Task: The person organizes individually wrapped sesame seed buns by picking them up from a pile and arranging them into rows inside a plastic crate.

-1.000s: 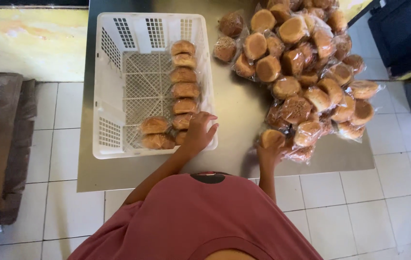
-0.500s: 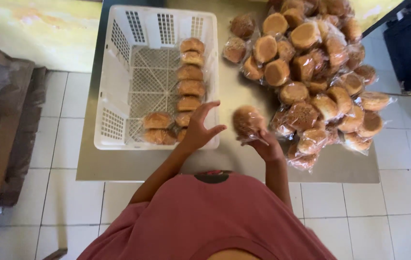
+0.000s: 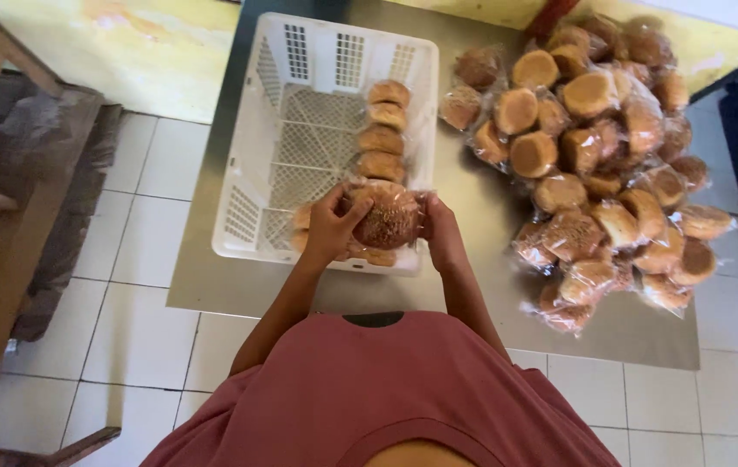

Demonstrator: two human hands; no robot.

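Since the earlier frames, your right hand [image 3: 443,232] has carried one wrapped bun [image 3: 386,216] leftward from the heap, and your left hand [image 3: 327,227] has risen off the crate's contents to meet it. Head view: both hands now cup the bun between them, fingers curled narrowly around its clear wrapper, just above the near rim of the white plastic crate [image 3: 256,233]. You appear to be midway through a transfer step, the bun lifted but not yet set down; the next move would call for lowering it into the near end of the crate beside the buns already lying there, keeping the wrapper untwisted. Count: one crate; one bun in hand; four buns in a column [image 3: 383,130] along the crate's right side, plus a few more near the front wall, partly hidden by your hands; a heap of wrapped buns [image 3: 602,173] on the steel table [image 3: 472,294], roughly thirty, with the exact number unclear where they overlap.
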